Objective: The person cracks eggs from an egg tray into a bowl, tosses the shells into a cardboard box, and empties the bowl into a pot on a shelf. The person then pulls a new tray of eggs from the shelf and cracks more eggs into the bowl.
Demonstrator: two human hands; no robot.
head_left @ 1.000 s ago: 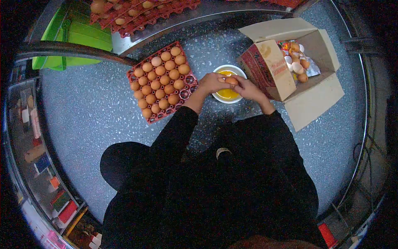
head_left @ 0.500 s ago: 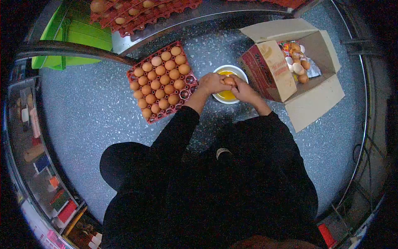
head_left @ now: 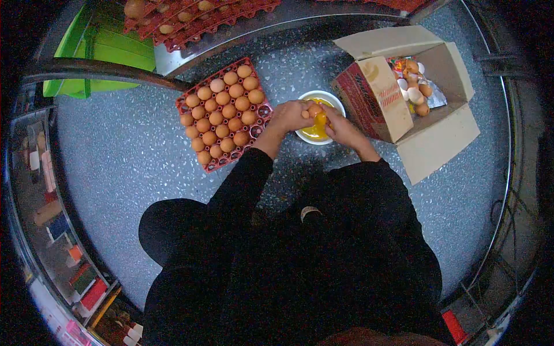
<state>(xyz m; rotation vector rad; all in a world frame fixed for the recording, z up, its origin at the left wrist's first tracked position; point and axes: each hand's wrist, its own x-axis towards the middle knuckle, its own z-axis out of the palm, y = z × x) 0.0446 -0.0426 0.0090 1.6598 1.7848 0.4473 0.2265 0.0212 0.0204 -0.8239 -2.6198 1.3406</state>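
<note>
Above a white bowl (head_left: 340, 105) with yellow egg in it, my left hand (head_left: 289, 117) and my right hand (head_left: 341, 128) hold a cracked brown egg (head_left: 315, 110) between them. Its contents hang down from the opened shell toward the bowl. The fingers of both hands are closed around the shell. Left of the bowl lies a red tray (head_left: 210, 166) with rows of brown eggs (head_left: 216, 118); several cups along its right side hold no egg.
An open cardboard box (head_left: 435, 147) with eggshells (head_left: 415, 95) and a wrapper stands on the speckled floor (head_left: 127, 155) at the right. Stacked red egg trays (head_left: 202, 29) are at the top, beside a green crate (head_left: 118, 60). Shelves line the left edge.
The egg between my hands has come apart, and yellow egg now hangs from it over the bowl. My hands have moved slightly apart.
</note>
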